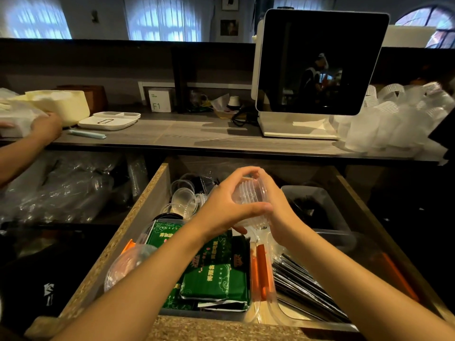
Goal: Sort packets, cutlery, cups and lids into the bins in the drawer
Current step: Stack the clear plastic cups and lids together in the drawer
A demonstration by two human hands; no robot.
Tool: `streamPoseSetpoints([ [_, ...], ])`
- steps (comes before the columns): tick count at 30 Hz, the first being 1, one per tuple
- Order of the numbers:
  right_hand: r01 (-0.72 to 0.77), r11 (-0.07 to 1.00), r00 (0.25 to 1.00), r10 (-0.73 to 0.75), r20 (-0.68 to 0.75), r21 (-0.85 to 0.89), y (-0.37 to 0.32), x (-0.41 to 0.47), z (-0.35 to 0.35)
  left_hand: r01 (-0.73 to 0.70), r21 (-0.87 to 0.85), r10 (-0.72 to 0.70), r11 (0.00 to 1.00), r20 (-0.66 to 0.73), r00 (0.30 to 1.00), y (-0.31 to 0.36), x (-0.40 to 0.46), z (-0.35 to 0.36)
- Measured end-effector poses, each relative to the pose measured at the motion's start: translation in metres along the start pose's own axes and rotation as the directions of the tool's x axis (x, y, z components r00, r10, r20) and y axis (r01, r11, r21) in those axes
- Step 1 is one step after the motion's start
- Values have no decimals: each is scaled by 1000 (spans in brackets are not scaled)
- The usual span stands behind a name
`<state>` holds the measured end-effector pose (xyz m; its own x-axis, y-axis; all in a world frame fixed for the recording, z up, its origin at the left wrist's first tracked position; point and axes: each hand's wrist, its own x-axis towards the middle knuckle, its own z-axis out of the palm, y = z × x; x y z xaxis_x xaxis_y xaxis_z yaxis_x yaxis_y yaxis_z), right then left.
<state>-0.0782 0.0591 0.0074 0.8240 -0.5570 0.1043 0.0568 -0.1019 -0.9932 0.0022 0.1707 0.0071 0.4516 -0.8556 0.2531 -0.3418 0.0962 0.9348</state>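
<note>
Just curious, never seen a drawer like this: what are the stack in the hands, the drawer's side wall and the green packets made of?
Stack of lids: clear thin plastic, seemingly; hands show through. Drawer wall: looks like chipboard, with a speckled raw edge. Green packets: probably glossy printed film, creased and reflective.

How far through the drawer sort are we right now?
Partly done. Green packets sit in a front bin and black cutlery in the bin to their right. In hand: both the left hand and right hand grip a stack of clear lids above the drawer. Left: loose clear cups and lids at the back of the drawer.
</note>
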Motion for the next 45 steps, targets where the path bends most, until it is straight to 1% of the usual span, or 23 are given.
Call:
streamPoseSetpoints([
  [2,36,999,999,-35,20,-20,12,2,6,28,14,-28,1000,-11,1000,0,1,0],
  [3,-5,1000,1000,5,8,9,13,2,8,39,14,-39,999,-7,999,0,2,0],
  [4,-59,996,998,59,9,65,12,2,8,46,2,-46,999,2,999,0,3,-1],
  [6,-152,956,984,122,132,252,9,7,1,81,-70,-81,994,3,997,2,5,-5],
  [8,-176,912,977,115,181,370,0,14,-12,122,-161,-130,979,-36,991,6,8,-12],
  [9,-137,938,986,100,130,319,-1,18,-19,124,-204,-142,971,-72,987,8,9,-16],
  [10,-93,977,995,87,40,192,0,24,-24,119,-246,-151,962,-115,982,10,10,-23],
  [12,-43,980,994,23,-104,-193,10,31,-29,108,-330,-181,938,-200,963,14,11,-35],
  [14,-10,824,1000,7,-7,-566,23,37,-31,99,-354,-201,930,-266,943,15,10,-45],
  [15,14,729,997,44,67,-684,29,39,-31,98,-355,-208,930,-289,934,14,10,-48],
  [18,26,551,976,167,140,-834,43,47,-24,109,-372,-243,922,-335,910,9,12,-51],
  [20,53,395,953,255,165,-917,52,53,-20,119,-372,-255,921,-342,904,6,13,-52],
  [22,82,324,923,331,195,-942,60,56,-19,124,-365,-251,923,-325,912,4,14,-52],
  [25,73,375,880,412,237,-924,63,59,-21,125,-377,-248,918,-297,922,1,14,-50],
  [27,50,381,884,414,219,-923,62,60,-21,128,-383,-244,915,-272,931,0,15,-48],
  [30,49,346,953,266,147,-937,64,59,-22,136,-362,-234,922,-243,941,-2,14,-44],
  [31,14,389,978,185,93,-921,67,60,-24,139,-359,-234,923,-236,943,-3,14,-43],
  [33,-47,541,999,2,-54,-840,66,58,-29,151,-354,-242,923,-230,943,-3,14,-42],
  [36,-9,760,934,-225,-276,-650,46,54,-40,184,-325,-259,928,-205,944,-3,14,-40],
  [37,35,835,908,-257,-332,-549,37,53,-43,193,-314,-261,930,-191,946,-4,14,-39],
  [39,128,954,890,-231,-393,-270,19,47,-45,202,-282,-255,938,-164,953,-3,13,-36],
  [41,161,985,916,-172,-361,-61,8,37,-42,198,-237,-234,951,-138,962,-2,12,-32],
  [45,116,992,979,-106,-177,47,3,22,-25,166,-168,-185,972,-105,977,-1,10,-22],
])
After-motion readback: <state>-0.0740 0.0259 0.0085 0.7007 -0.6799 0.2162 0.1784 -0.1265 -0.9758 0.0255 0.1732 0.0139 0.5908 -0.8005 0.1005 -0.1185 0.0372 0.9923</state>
